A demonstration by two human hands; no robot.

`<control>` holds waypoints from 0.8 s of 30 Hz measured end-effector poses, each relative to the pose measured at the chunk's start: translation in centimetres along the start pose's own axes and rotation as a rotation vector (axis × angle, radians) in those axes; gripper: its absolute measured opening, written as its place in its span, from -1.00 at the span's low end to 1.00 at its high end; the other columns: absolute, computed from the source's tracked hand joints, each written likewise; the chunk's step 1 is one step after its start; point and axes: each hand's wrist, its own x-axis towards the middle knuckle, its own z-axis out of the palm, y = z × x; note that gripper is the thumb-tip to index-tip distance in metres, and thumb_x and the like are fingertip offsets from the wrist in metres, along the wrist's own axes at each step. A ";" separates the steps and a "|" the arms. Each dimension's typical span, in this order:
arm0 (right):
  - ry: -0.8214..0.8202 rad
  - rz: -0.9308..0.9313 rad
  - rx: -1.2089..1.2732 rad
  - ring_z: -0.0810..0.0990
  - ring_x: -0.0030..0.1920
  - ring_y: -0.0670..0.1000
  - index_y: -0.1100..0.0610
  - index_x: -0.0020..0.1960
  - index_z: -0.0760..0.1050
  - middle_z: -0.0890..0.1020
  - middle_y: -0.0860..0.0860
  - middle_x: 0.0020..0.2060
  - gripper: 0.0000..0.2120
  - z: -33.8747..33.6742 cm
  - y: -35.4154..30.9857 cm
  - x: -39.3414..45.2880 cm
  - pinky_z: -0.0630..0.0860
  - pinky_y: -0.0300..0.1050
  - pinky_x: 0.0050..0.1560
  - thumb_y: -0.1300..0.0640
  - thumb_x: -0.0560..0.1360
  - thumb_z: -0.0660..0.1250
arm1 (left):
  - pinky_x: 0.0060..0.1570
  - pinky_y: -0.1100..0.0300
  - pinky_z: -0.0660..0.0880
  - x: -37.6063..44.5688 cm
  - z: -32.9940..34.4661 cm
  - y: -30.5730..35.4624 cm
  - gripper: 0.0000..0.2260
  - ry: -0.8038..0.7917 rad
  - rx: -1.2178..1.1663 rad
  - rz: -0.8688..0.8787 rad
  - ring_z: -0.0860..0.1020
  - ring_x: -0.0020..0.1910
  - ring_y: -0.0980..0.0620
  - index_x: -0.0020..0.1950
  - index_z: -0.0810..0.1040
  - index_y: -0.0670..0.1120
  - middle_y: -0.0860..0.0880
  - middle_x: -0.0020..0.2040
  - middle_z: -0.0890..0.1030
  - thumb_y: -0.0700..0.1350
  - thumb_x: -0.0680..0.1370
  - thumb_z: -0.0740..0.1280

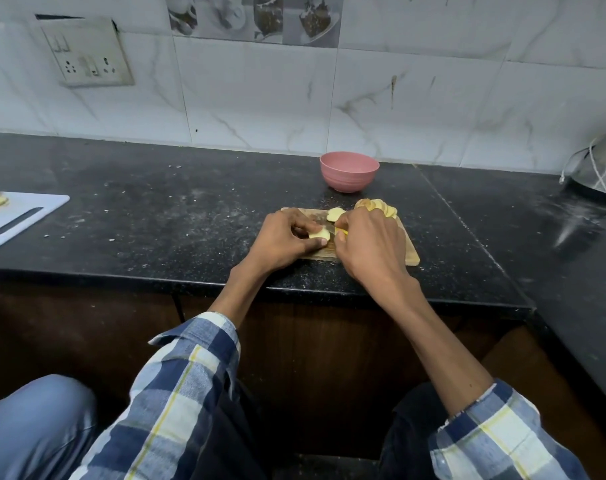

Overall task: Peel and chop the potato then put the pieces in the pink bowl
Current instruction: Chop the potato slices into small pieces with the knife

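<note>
A small wooden cutting board [410, 254] lies on the black counter near its front edge. My left hand [284, 239] pinches a pale peeled potato piece [318, 234] against the board. My right hand [370, 244] grips a yellow-handled knife [341, 232], mostly hidden by its fingers, right beside that piece. A loose slice [335, 213] lies behind the hands, and a row of several slices [377, 206] fans along the board's far right. The pink bowl [349, 171] stands just behind the board, and I cannot see into it.
A white cutting board [17, 220] with some pale slices sits at the far left. A steel vessel with a cord [603, 164] leans at the right against the tiled wall. Crumbs speckle the black counter [176, 216], which turns a corner on the right.
</note>
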 end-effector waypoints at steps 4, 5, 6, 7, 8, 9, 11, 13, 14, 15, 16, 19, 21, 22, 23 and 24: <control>-0.032 -0.008 0.018 0.58 0.07 0.16 0.05 0.25 0.60 0.62 0.11 0.07 -0.76 -0.8 -0.5 -1.3 0.38 -0.03 -0.10 0.05 0.60 0.34 | -0.19 0.51 0.40 0.0 0.1 0.1 -0.75 0.002 0.013 -0.002 0.57 -0.20 0.37 0.02 0.77 -0.11 0.11 -0.06 0.68 -0.07 0.40 0.65; -0.033 -0.013 0.021 0.58 0.07 0.15 0.05 0.24 0.60 0.62 0.10 0.06 -0.77 -1.1 -0.6 -1.8 0.40 -0.03 -0.09 0.06 0.60 0.34 | -0.19 0.50 0.41 0.0 0.1 0.2 -0.75 0.002 0.016 0.001 0.57 -0.21 0.37 0.02 0.77 -0.10 0.11 -0.06 0.68 -0.07 0.40 0.65; -0.029 -0.018 0.020 0.58 0.05 0.13 0.04 0.22 0.60 0.62 0.08 0.05 -0.78 -1.2 -0.6 -2.4 0.43 -0.02 -0.07 0.06 0.60 0.35 | -0.19 0.50 0.42 -0.1 0.0 0.2 -0.75 0.002 0.018 0.003 0.57 -0.21 0.37 0.03 0.77 -0.10 0.11 -0.06 0.67 -0.07 0.40 0.65; -0.022 -0.023 0.020 0.58 0.04 0.11 0.04 0.20 0.61 0.63 0.06 0.03 -0.79 -1.5 -0.6 -2.9 0.46 -0.02 -0.06 0.06 0.59 0.35 | -0.19 0.50 0.42 0.0 0.0 0.2 -0.75 0.002 0.019 0.002 0.57 -0.21 0.37 0.03 0.77 -0.10 0.11 -0.06 0.67 -0.06 0.40 0.65; -0.020 -0.023 0.021 0.58 0.03 0.09 0.03 0.19 0.61 0.63 0.04 0.01 -0.79 -1.8 -0.6 -3.4 0.47 -0.03 -0.05 0.05 0.59 0.35 | -0.19 0.50 0.42 0.0 0.0 0.2 -0.74 0.002 0.020 -0.002 0.57 -0.21 0.37 0.03 0.77 -0.09 0.11 -0.06 0.68 -0.06 0.40 0.65; -0.021 -0.017 0.022 0.58 0.03 0.09 0.03 0.19 0.61 0.63 0.04 0.01 -0.80 -2.3 -0.5 -3.9 0.45 -0.04 -0.05 0.05 0.59 0.35 | -0.19 0.50 0.42 0.0 0.0 0.3 -0.74 0.000 0.021 -0.009 0.57 -0.20 0.37 0.03 0.77 -0.09 0.12 -0.06 0.68 -0.05 0.40 0.65; -0.033 0.005 0.025 0.57 0.07 0.11 0.02 0.22 0.60 0.61 0.05 0.07 -0.78 -3.2 0.0 -4.6 0.37 -0.07 -0.08 0.05 0.60 0.34 | -0.19 0.50 0.42 -0.1 0.0 0.4 -0.73 -0.001 0.024 -0.026 0.58 -0.19 0.35 0.03 0.77 -0.07 0.13 -0.05 0.69 -0.01 0.39 0.66; -0.029 0.020 0.029 0.57 0.08 0.11 0.00 0.27 0.60 0.61 0.05 0.10 -0.75 -3.8 0.4 -5.1 0.33 -0.09 -0.10 0.05 0.61 0.33 | -0.17 0.45 0.45 -0.2 -0.3 0.4 -0.71 -0.009 0.024 -0.034 0.59 -0.17 0.32 0.04 0.77 -0.04 0.14 -0.04 0.70 0.03 0.39 0.65; -0.026 0.028 0.036 0.58 0.07 0.10 -0.01 0.28 0.61 0.62 0.05 0.10 -0.74 -3.9 0.6 -5.3 0.33 -0.10 -0.10 0.05 0.61 0.33 | -0.16 0.40 0.47 -0.2 -0.4 0.4 -0.70 -0.017 0.021 -0.036 0.59 -0.18 0.29 0.04 0.77 -0.03 0.13 -0.04 0.71 0.05 0.39 0.65; -0.020 0.036 0.048 0.59 0.07 0.10 -0.02 0.29 0.61 0.63 0.05 0.10 -0.73 -4.0 0.7 -5.4 0.34 -0.09 -0.11 0.05 0.61 0.34 | -0.15 0.35 0.48 -0.3 -0.5 0.3 -0.70 -0.024 0.013 -0.042 0.59 -0.20 0.27 0.05 0.77 -0.02 0.12 -0.06 0.71 0.06 0.39 0.65; -0.012 0.044 0.062 0.60 0.06 0.11 -0.02 0.29 0.62 0.65 0.05 0.08 -0.73 -3.9 0.9 -5.4 0.36 -0.08 -0.11 0.05 0.60 0.34 | -0.15 0.31 0.50 -0.3 -0.6 0.3 -0.69 -0.031 -0.002 -0.055 0.57 -0.22 0.25 0.06 0.77 -0.01 0.09 -0.09 0.71 0.07 0.38 0.65; 0.032 0.067 0.105 0.62 0.04 0.11 -0.03 0.29 0.62 0.68 0.04 0.04 -0.73 -3.4 1.2 -5.4 0.42 -0.07 -0.11 0.05 0.60 0.35 | -0.15 0.32 0.50 -0.4 -0.9 0.3 -0.66 -0.039 -0.052 -0.105 0.56 -0.26 0.25 0.08 0.76 -0.01 0.03 -0.13 0.71 0.06 0.37 0.66; 0.058 0.082 0.135 0.62 0.04 0.12 -0.04 0.31 0.61 0.68 0.04 0.03 -0.72 -3.1 1.1 -5.0 0.44 -0.06 -0.11 0.04 0.61 0.35 | -0.15 0.32 0.52 -0.5 -0.9 0.3 -0.66 -0.035 -0.054 -0.110 0.57 -0.26 0.24 0.09 0.76 -0.03 0.01 -0.13 0.72 0.03 0.37 0.67; 0.066 0.085 0.145 0.62 0.03 0.12 -0.03 0.31 0.61 0.68 0.04 0.03 -0.72 -2.8 1.0 -4.7 0.43 -0.06 -0.12 0.04 0.61 0.34 | -0.15 0.30 0.53 -0.5 -0.9 0.3 -0.66 -0.032 -0.058 -0.109 0.57 -0.26 0.23 0.09 0.76 -0.04 0.01 -0.13 0.72 0.02 0.37 0.67; 0.067 0.085 0.153 0.63 0.03 0.12 -0.03 0.30 0.62 0.68 0.05 0.01 -0.72 -2.4 0.8 -4.3 0.40 -0.08 -0.14 0.05 0.61 0.34 | -0.14 0.29 0.54 -0.5 -0.9 0.4 -0.67 -0.029 -0.063 -0.107 0.58 -0.25 0.22 0.08 0.76 -0.05 0.02 -0.13 0.72 0.00 0.37 0.67; 0.064 0.078 0.156 0.63 0.01 0.11 -0.02 0.29 0.63 0.69 0.04 -0.01 -0.73 -2.0 0.6 -3.9 0.37 -0.08 -0.16 0.06 0.61 0.34 | -0.13 0.27 0.55 -0.5 -0.9 0.4 -0.68 -0.027 -0.069 -0.105 0.58 -0.25 0.20 0.08 0.76 -0.05 0.03 -0.13 0.73 -0.01 0.37 0.67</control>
